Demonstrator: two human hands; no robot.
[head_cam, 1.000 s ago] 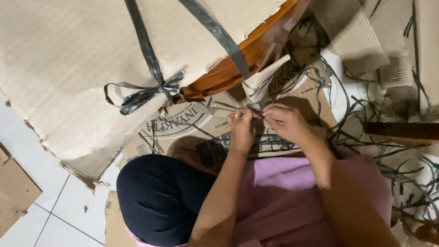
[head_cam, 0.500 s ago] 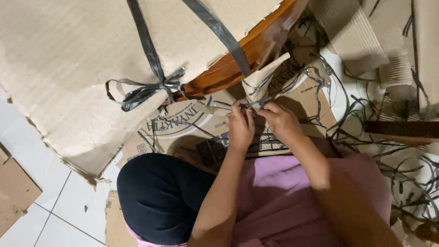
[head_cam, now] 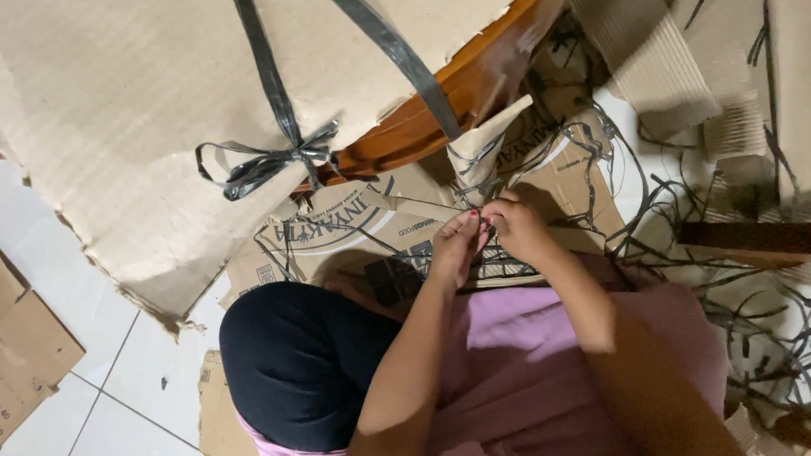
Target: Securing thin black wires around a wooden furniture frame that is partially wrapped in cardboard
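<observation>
My left hand (head_cam: 455, 245) and my right hand (head_cam: 520, 227) meet fingertip to fingertip just below a cardboard-wrapped leg (head_cam: 487, 148) of a wooden piece of furniture (head_cam: 437, 103). Both pinch a thin dark plastic strap (head_cam: 483, 217) that runs around that leg. A large sheet of corrugated cardboard (head_cam: 117, 104) covers the furniture, tied with a dark strap knotted in a bow (head_cam: 270, 163). Flattened printed cardboard (head_cam: 351, 226) lies under my hands.
Loose dark straps (head_cam: 755, 304) tangle on the white tiled floor (head_cam: 71, 297) at the right. Rolled corrugated cardboard (head_cam: 662, 53) stands at the upper right. More flat cardboard (head_cam: 10, 355) lies at the left edge. My dark-clad knee (head_cam: 293, 361) and pink garment (head_cam: 521, 360) fill the lower middle.
Both hands have shifted slightly to the right and stay pinched together on the thin strap; the fingers work at it in small moves. The cardboard and the bow have not moved.
</observation>
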